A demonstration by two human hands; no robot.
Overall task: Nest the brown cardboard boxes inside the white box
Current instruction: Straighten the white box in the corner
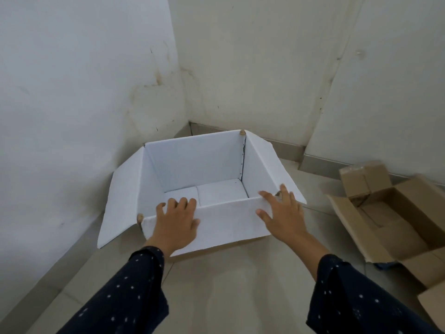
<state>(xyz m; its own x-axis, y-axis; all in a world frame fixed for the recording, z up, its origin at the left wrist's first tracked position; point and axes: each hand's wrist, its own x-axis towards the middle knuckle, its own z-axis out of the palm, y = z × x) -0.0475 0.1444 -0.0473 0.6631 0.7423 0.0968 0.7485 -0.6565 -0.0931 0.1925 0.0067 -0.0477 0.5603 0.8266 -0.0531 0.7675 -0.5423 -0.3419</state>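
The white box [192,162] stands open on the tiled floor in the room's corner, its flaps folded outward and nothing inside it. My left hand [177,219] lies flat on the near flap, fingers spread over its top edge at the left. My right hand [281,209] rests on the same flap's right end, fingers apart, touching the right flap's corner. An open brown cardboard box [395,227] sits on the floor to the right, with a smaller brown box [363,180] standing at its far end.
White walls close in behind and to the left of the white box. Another brown cardboard piece [433,302] shows at the lower right edge. Grey floor tiles [231,292] stretch between me and the white box.
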